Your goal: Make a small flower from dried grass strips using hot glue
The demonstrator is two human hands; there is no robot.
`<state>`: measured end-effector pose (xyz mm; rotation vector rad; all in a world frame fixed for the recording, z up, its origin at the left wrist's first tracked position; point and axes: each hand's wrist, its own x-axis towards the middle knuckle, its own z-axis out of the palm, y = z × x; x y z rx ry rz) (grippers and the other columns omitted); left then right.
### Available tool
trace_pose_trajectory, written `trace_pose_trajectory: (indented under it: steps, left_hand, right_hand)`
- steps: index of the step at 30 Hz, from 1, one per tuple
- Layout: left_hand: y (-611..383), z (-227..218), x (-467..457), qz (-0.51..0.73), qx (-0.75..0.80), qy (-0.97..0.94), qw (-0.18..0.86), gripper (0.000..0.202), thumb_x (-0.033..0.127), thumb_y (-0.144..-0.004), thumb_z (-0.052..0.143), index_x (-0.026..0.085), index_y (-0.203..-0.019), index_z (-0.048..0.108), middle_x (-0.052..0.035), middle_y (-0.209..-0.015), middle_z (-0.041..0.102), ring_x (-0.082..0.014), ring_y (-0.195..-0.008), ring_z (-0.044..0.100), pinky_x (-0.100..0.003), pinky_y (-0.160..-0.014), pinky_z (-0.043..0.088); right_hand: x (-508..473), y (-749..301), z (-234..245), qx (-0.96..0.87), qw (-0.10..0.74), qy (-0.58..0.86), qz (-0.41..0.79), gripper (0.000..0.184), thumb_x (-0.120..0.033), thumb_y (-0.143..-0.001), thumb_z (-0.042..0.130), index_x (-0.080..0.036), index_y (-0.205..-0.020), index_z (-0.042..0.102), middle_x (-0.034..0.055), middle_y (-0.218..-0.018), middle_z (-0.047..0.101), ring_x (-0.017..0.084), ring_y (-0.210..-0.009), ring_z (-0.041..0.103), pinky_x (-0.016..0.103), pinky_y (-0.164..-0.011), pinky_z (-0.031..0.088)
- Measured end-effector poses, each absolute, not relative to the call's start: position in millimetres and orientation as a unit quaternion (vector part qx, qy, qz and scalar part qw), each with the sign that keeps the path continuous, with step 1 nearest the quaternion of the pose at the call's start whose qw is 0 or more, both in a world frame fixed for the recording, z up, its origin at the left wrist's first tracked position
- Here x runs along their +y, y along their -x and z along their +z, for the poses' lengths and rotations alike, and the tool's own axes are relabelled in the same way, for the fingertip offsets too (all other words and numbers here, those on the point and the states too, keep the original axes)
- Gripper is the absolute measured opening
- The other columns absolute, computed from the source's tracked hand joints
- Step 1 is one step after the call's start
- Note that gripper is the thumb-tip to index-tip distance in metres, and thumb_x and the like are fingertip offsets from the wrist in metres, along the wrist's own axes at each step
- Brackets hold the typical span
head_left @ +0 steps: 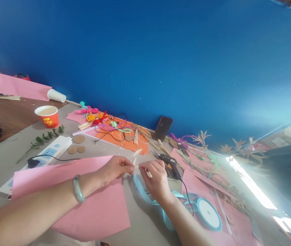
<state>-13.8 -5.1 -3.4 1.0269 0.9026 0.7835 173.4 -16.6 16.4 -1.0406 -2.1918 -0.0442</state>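
Observation:
My left hand [116, 169] pinches a thin pale leaf-shaped strip [136, 154] that points up and away. My right hand [155, 179] pinches the lower end of the same small pale piece, fingertips almost touching the left hand's. Both hands hover over the grey table, above a loose light-blue ribbon [145, 194] that runs to a ribbon spool [208, 213]. A pink paper sheet [91, 201] lies under my left forearm, which wears a pale green bangle [78, 188]. A black glue gun [171, 165] lies just beyond my right hand.
A white power strip [48, 150] and a green sprig [41, 140] lie at left, near a red paper cup [47, 116]. Cardboard discs [76, 144], orange paper [125, 138] with pipe cleaners and cables, a dark phone [162, 128] against the blue wall, dried stems [212, 160] at right.

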Motion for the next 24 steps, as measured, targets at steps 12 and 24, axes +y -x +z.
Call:
trace_pose_trajectory:
  steps: [12,24]
  left_hand:
    - [15.2,-10.2,0.4,0.388,0.431,-0.434,0.689,0.025,0.035,-0.068,0.071,0.014,-0.074,0.06,-0.0008,-0.064,0.065,-0.0036,-0.042,0.035,-0.02,-0.044,0.023]
    - [12.1,-15.4,0.6,0.391,0.446,-0.409,0.693,0.03,0.039,-0.068,0.069,0.015,-0.083,0.063,-0.0024,-0.074,0.067,-0.0031,-0.041,0.034,-0.021,-0.041,0.018]
  right_hand:
    - [6.0,-208.8,17.8,-0.81,0.168,0.558,0.059,0.012,-0.021,-0.083,0.056,-0.02,-0.077,0.067,0.0028,-0.075,0.068,0.018,-0.071,0.061,0.033,-0.075,0.033]
    - [12.7,-203.1,10.1,-0.79,0.143,0.566,0.189,0.014,-0.019,-0.082,0.052,-0.017,-0.07,0.058,0.0009,-0.067,0.061,0.015,-0.063,0.054,0.028,-0.063,0.037]
